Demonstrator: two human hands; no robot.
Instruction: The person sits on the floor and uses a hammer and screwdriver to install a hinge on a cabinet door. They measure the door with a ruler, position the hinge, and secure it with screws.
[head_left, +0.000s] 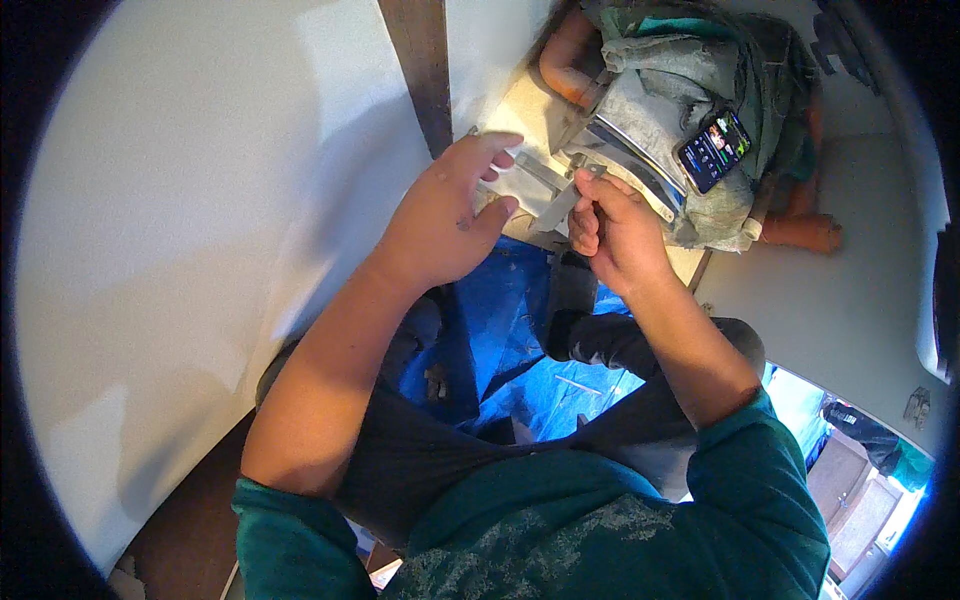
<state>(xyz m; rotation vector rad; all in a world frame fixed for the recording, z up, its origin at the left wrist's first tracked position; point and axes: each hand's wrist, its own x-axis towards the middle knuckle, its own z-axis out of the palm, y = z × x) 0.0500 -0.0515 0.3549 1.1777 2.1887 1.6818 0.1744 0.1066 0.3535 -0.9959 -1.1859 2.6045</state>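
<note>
My right hand (625,225) is closed, thumb and fingers pinching a thin flat grey metal piece (562,208), whose exact kind I cannot make out. Just to its left, my left hand (450,205) has its thumb and forefinger spread apart. Between the two hands is a pale, flat, shiny piece with a grey strip (538,172). Whether the left fingertips touch it is unclear, as the hand partly covers it.
A phone (714,150) with a lit screen rests on a heap of grey-green cloth (650,95) at the upper right. Orange pipes (800,233) emerge beside the cloth. A white wall (220,200) rises on the left; blue sheeting (510,320) covers the floor between my legs.
</note>
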